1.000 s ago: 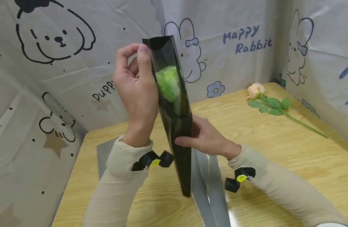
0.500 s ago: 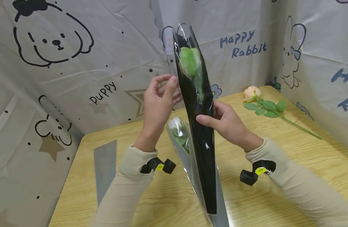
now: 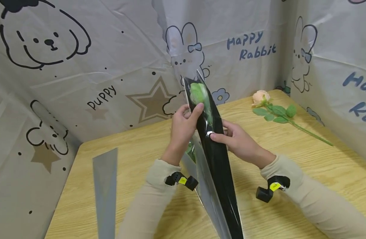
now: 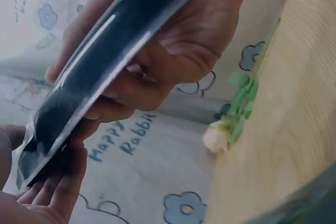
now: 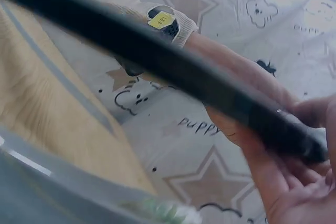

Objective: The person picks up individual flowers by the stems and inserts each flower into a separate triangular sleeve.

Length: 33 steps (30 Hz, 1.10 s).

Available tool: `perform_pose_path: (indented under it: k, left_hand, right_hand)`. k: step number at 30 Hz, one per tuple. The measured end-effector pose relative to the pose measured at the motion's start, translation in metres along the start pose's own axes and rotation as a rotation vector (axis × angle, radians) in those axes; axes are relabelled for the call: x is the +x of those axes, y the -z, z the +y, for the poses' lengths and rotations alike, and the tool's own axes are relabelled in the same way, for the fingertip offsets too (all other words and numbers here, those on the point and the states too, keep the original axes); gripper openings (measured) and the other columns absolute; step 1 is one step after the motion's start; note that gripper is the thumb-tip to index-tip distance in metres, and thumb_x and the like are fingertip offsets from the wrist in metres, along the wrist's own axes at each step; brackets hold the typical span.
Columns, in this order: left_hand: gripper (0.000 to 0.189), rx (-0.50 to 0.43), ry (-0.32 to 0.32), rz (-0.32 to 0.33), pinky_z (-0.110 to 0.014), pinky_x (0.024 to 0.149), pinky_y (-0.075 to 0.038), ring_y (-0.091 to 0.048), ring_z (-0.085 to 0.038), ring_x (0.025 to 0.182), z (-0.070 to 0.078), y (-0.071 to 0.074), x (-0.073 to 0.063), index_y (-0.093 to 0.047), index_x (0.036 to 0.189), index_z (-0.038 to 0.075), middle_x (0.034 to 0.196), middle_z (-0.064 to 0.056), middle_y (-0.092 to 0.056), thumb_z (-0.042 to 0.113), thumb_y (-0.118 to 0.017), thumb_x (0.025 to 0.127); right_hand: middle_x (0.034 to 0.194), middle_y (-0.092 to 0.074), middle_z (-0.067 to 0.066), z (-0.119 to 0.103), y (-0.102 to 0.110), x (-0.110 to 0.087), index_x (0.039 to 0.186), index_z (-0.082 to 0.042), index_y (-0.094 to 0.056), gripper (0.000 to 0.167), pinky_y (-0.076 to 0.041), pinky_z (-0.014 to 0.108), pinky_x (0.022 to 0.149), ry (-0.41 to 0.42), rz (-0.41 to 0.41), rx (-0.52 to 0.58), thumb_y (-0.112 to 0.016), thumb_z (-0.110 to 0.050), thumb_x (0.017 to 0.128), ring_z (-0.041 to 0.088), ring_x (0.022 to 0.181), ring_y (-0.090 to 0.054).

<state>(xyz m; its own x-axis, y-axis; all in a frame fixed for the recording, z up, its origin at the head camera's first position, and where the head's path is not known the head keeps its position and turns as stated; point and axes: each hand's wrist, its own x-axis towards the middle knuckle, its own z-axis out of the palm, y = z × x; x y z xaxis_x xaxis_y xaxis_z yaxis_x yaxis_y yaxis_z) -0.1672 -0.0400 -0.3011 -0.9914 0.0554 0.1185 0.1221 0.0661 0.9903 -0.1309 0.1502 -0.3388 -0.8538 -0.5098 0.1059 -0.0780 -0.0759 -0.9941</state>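
Observation:
A long black flower sleeve (image 3: 220,172) with a clear front stands slanted before me, narrow end toward me. Through its front shows a green flower (image 3: 197,93) near the open top. My left hand (image 3: 183,129) pinches the sleeve's left edge, thumb just under the bloom. Lower down on the opposite edge, my right hand (image 3: 244,143) grips it with the thumb across the front. The left wrist view shows the sleeve (image 4: 118,43) edge-on, with fingers of both hands around it. Partly hidden behind it lies a grey clear-fronted sleeve (image 3: 205,184) with a leafy flower inside.
A flat grey sleeve (image 3: 105,189) lies on the left of the wooden table (image 3: 141,149). At the back right rests a peach rose (image 3: 261,98) with a leafy green stem. Printed cloth walls (image 3: 135,49) border the table's back and sides.
The black sleeve has shifted right, then come down lower, its clear front turning more toward me. My left hand has moved from its top opening down to beside the bloom; the right keeps its hold.

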Motion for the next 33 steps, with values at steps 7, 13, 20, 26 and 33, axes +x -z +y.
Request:
perform_pose_path:
  k: [7, 13, 20, 26, 33]
  left_hand:
    - [0.057, -0.007, 0.137, -0.044, -0.038, 0.085, -0.066, -0.079, -0.026, 0.094, -0.042, -0.009, 0.007, -0.054, 0.140, 0.008, 0.116, -0.022, -0.077, 0.042, -0.071, 0.098]
    - [0.058, 0.087, 0.225, -0.043, -0.035, 0.079, -0.064, -0.077, -0.019, 0.086, -0.067, -0.024, 0.004, -0.057, 0.139, 0.011, 0.113, -0.017, -0.078, 0.047, -0.073, 0.095]
    - [0.050, 0.122, 0.222, -0.041, -0.029, 0.072, -0.062, -0.073, -0.012, 0.077, -0.083, -0.035, 0.003, -0.062, 0.130, 0.007, 0.106, -0.017, -0.080, 0.042, -0.073, 0.096]
    - [0.048, 0.114, 0.228, -0.055, -0.025, 0.068, -0.060, -0.073, -0.012, 0.074, -0.096, -0.036, 0.006, -0.061, 0.130, 0.004, 0.106, -0.020, -0.079, 0.038, -0.071, 0.098]
    - [0.057, 0.140, 0.234, -0.059, -0.031, 0.083, -0.063, -0.078, -0.025, 0.099, -0.104, -0.034, 0.011, -0.057, 0.140, 0.001, 0.122, -0.019, -0.076, 0.037, -0.072, 0.098]
  right_hand:
    - [0.115, -0.072, 0.002, 0.027, 0.012, 0.005, 0.147, 0.000, -0.042, 0.056, -0.065, 0.035, 0.082, -0.180, 0.148, -0.048, -0.045, -0.042, 0.110, 0.011, 0.095, -0.075]
    - [0.125, -0.065, 0.011, 0.050, 0.030, 0.010, 0.139, -0.003, -0.054, 0.062, -0.064, 0.033, 0.084, -0.232, 0.249, -0.142, -0.045, -0.055, 0.107, 0.009, 0.099, -0.070]
    - [0.109, -0.067, 0.004, 0.066, 0.043, 0.011, 0.126, 0.002, -0.061, 0.053, -0.064, 0.030, 0.077, -0.246, 0.268, -0.166, -0.047, -0.046, 0.109, 0.009, 0.092, -0.070]
    - [0.111, -0.070, 0.006, 0.074, 0.048, 0.012, 0.128, 0.005, -0.061, 0.050, -0.065, 0.029, 0.078, -0.258, 0.281, -0.151, -0.048, -0.039, 0.110, 0.007, 0.091, -0.072]
    - [0.100, -0.072, 0.006, 0.079, 0.059, 0.014, 0.131, 0.001, -0.064, 0.052, -0.064, 0.027, 0.074, -0.304, 0.328, -0.264, -0.053, -0.044, 0.107, 0.008, 0.081, -0.070]
